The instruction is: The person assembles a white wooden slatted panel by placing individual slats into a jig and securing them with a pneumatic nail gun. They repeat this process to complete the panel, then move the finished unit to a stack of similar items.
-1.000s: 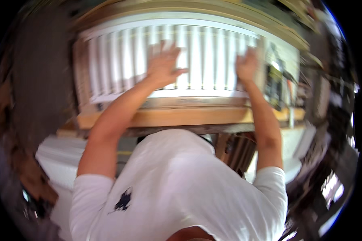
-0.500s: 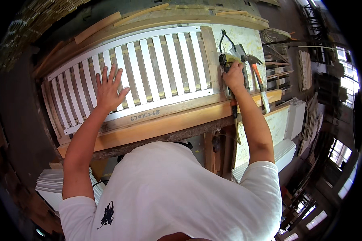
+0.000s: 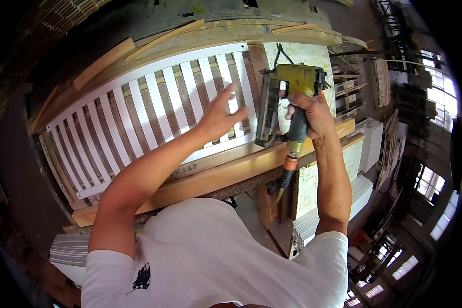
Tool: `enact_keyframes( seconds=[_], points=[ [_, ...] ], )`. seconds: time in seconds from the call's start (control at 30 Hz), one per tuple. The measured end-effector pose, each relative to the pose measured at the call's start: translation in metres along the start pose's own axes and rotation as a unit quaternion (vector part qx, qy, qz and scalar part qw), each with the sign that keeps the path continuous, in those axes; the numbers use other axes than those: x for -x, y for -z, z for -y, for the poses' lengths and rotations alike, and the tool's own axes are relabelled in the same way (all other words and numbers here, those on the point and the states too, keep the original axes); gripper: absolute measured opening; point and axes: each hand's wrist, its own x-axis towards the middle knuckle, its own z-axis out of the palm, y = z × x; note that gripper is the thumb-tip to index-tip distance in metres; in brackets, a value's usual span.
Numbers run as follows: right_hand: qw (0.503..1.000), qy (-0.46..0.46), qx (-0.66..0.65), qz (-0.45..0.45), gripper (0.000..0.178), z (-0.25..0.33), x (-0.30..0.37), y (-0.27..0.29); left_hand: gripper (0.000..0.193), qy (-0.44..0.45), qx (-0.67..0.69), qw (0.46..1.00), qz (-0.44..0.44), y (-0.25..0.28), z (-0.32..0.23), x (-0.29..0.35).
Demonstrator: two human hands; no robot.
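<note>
My right hand [image 3: 315,113] is closed round the black handle of a yellow-green air nail gun [image 3: 303,78], raised above the right end of the bench. Its dark magazine hangs on the left, and an orange coupling [image 3: 291,163] joins the handle to an air hose. A white slatted panel [image 3: 129,123] lies in a wooden jig on the bench. Over the panel's right-hand slats hovers my left hand [image 3: 222,115], empty, with thumb and fingers apart; whether it touches them I cannot tell.
A thick wooden rail [image 3: 215,163] edges the bench on my side. Loose wood strips [image 3: 103,62] lie along the far side. White boards are stacked below at the left [image 3: 69,249] and right [image 3: 362,192]. Windows show at far right.
My right hand has lifted the nail gun off the bench and turned it upright. My left hand has come off the panel's middle and swung right toward the gun.
</note>
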Motion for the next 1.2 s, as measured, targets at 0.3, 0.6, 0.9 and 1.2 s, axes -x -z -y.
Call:
enact_keyframes(
  seconds=[0.3,0.6,0.9,1.2],
  points=[
    [0.995,0.006,0.102,0.017,0.014,0.010,-0.055,-0.035,0.047,-0.002,0.067,0.997,-0.044,-0.034,-0.018,-0.062],
    [0.997,0.018,0.077,0.025,0.014,0.005,-0.085,-0.051,0.034,0.040,0.006,0.995,-0.095,-0.024,-0.019,-0.077],
    [0.995,0.021,0.098,0.022,0.006,0.004,-0.089,-0.056,0.025,0.015,-0.004,0.993,-0.114,-0.026,-0.009,-0.081],
    [0.994,0.015,0.106,0.020,0.007,0.006,-0.085,-0.063,0.028,0.032,0.041,0.993,-0.107,-0.020,-0.019,-0.072]
  ],
)
